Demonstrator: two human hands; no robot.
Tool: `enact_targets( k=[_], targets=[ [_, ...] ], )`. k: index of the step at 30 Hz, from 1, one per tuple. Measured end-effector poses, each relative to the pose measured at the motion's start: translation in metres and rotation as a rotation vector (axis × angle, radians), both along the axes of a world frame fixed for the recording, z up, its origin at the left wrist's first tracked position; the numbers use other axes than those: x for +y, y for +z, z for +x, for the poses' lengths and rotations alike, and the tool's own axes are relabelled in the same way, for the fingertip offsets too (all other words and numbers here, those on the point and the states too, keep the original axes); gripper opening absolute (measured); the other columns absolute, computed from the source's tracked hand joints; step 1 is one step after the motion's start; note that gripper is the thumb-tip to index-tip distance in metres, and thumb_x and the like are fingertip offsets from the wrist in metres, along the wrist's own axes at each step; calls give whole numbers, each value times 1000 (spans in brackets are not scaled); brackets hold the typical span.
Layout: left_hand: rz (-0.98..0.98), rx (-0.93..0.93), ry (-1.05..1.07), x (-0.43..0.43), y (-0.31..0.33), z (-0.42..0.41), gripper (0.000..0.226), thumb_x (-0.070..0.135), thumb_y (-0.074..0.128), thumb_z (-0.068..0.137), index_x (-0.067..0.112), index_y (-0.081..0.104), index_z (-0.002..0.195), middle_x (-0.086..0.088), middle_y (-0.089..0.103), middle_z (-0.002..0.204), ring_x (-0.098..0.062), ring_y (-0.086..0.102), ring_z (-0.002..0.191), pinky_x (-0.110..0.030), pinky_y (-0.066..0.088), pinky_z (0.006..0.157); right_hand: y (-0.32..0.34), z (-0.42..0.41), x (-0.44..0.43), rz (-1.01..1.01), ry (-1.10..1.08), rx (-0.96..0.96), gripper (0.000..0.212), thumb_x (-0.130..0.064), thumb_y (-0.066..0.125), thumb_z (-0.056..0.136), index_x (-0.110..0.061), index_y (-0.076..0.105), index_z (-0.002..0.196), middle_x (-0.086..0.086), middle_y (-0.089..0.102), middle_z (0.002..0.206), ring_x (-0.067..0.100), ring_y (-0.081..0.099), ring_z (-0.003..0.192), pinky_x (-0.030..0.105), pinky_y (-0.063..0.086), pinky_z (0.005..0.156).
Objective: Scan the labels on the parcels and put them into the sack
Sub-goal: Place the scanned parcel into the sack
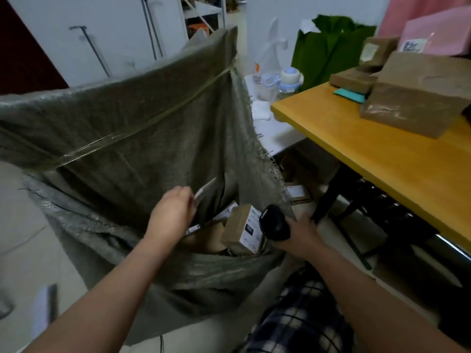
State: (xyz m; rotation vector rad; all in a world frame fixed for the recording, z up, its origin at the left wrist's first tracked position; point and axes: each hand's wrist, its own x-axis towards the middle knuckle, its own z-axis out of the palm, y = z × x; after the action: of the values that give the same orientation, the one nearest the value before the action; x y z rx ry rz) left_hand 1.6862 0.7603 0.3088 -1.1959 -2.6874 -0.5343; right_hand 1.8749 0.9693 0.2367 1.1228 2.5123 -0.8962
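Plaid cloth (300, 322) over my knee sat nearest, with both forearms reaching out past it. My right hand (299, 234) was wrapped tight round the black scanner (275, 222), its head tipped up and left toward the sack's mouth, so that hand was taken. My left hand (170, 215) had its fingers drawn together, pinching what looked like a thin flat parcel (204, 193), too blurred for me to be sure of the grip.

That parcel stuck out from my fingertips up and to the right, its long axis slanting from my fingers toward the sack's far wall, edge-on to me and right over the opening. It only had to go down, I judged, and my left hand was the one to drop it.

Between my two hands, down inside the sack (127, 128), lay a brown box (242, 230) with its white label facing up and right. Further off to the right stood the yellow table (369, 154), and on it more brown parcels (413, 103) waited, well apart from either hand.
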Motion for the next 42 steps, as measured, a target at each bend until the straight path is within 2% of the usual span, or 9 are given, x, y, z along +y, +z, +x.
enact_targets(
  k=[5, 9, 13, 15, 19, 25, 32, 39, 42],
  targets=[
    [-564, -44, 92, 29, -35, -18, 38, 32, 52, 95, 11, 47, 126, -12, 44, 130, -30, 43, 119, -38, 40, 97, -35, -13, 8, -123, -45, 27, 69, -35, 73, 83, -23, 41, 143, 20, 20, 156, 36, 25, 142, 35, 35, 107],
    [-564, -171, -136, 43, -72, 30, 56, 55, 48, 91, 14, 48, 130, -11, 45, 129, -27, 44, 118, -36, 39, 98, -40, -20, 6, -106, -123, 143, 44, -16, 68, 86, -12, 53, 128, 14, 61, 123, 32, 57, 111, 27, 42, 81],
    [-670, -511, -248, 47, -92, 88, 85, 71, 57, 77, 17, 38, 139, -13, 46, 135, -31, 47, 121, -37, 39, 99, -5, -41, -13, -193, -173, 423, 25, 4, 64, 83, -13, 51, 97, 6, 56, 92, 15, 55, 82, 11, 38, 59],
    [-604, -586, -206, 50, -91, 106, 85, 65, 60, 79, 12, 36, 140, -15, 48, 135, -33, 50, 119, -39, 44, 96, 29, -48, -22, -204, -232, 634, 31, 11, 66, 77, -15, 53, 84, 4, 58, 84, 10, 55, 77, 13, 38, 61],
    [-94, -495, -78, 55, -41, 92, 29, 23, 51, 95, 5, 62, 116, -18, 66, 113, -32, 61, 104, -34, 43, 87, 103, -46, -26, -225, -249, 880, 36, 9, 69, 71, -24, 55, 69, -16, 58, 56, -10, 50, 51, 12, 39, 50],
    [538, -210, -93, 37, 95, 54, 19, 3, 60, 79, 6, 71, 95, -11, 72, 96, -27, 65, 95, -36, 47, 82, 147, -14, -32, -159, -221, 884, 40, 5, 71, 72, -30, 54, 80, -12, 60, 76, -3, 54, 69, 7, 40, 54],
    [-199, -120, -297, 34, 85, 92, 18, 23, 60, 85, 12, 60, 100, -12, 66, 102, -32, 61, 98, -35, 48, 77, 134, 28, -45, -82, -294, 728, 42, -3, 72, 73, -25, 56, 104, -5, 62, 92, 18, 60, 93, 30, 45, 78],
    [-157, -241, -343, 30, 53, 118, 19, 25, 65, 80, 23, 50, 91, -7, 63, 105, -28, 58, 101, -32, 45, 79, 107, 69, -47, -102, -478, 875, 40, -1, 72, 75, -20, 59, 107, -12, 63, 84, 7, 60, 82, 20, 43, 64],
    [-192, -268, -423, 36, 53, 126, 28, 27, 67, 77, 25, 43, 91, -4, 57, 106, -24, 55, 101, -33, 45, 82, 100, 78, -40, -49, -403, 655, 44, -8, 72, 75, -29, 50, 107, -13, 58, 85, 11, 55, 82, 24, 42, 70]
  ],
)
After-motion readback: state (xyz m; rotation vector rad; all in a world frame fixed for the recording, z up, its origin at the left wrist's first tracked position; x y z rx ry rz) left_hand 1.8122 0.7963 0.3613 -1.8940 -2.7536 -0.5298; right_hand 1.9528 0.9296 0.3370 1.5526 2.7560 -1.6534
